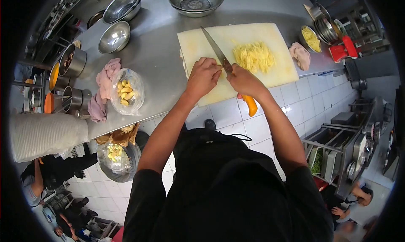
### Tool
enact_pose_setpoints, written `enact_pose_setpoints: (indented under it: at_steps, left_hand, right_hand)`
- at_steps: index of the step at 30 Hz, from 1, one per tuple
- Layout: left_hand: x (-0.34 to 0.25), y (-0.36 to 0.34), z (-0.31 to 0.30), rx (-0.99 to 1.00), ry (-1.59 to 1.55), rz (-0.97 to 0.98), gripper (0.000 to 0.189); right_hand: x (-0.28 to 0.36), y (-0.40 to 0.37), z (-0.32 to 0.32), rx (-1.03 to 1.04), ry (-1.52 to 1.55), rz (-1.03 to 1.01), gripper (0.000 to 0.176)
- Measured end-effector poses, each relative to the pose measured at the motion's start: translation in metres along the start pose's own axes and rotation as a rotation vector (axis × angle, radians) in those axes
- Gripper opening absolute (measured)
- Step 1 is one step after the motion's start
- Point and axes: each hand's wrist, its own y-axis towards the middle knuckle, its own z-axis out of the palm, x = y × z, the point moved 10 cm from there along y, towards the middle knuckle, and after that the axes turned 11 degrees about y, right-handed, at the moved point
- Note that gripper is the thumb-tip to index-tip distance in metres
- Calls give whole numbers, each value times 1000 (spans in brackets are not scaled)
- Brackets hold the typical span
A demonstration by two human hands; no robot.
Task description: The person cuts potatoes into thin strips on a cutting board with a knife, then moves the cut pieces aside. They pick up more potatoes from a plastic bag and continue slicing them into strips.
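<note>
My right hand [244, 79] is wrapped round the yellow-orange handle of a long knife [216, 49], whose blade points up and left over the white cutting board [270, 34]. Beside the blade's heel, my left hand [204, 76] has its fingers bent and pressed together at a small yellowish piece, mostly hidden by the fingertips. A pile of thin pale-yellow strips [254, 57] lies on the board, right of the knife. Left of the board, a clear plastic bag [138, 99] holds several peeled yellow pieces [125, 91].
Metal bowls [114, 37] stand at the back left, more [196, 1] behind the board. Pink cloths [300, 56] flank it. A bowl of yellow strips [311, 38] is at right. Stacked containers [46, 132] and a waste bin [134, 157] are at lower left. People [37, 178] show at the lower edges.
</note>
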Motion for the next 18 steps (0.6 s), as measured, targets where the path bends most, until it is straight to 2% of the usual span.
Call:
enact_pose_setpoints:
  at_steps: [4, 13, 18]
  left_hand:
    - [4, 1, 5, 91, 99, 52, 12]
    - [28, -2, -18, 0, 35, -66, 15]
    - [20, -1, -18, 26, 41, -54, 15]
  right_hand:
    - [4, -4, -7, -14, -22, -4, 30]
    - [8, -12, 4, -52, 18, -54, 28]
    - [6, -8, 9, -52, -21, -72, 27]
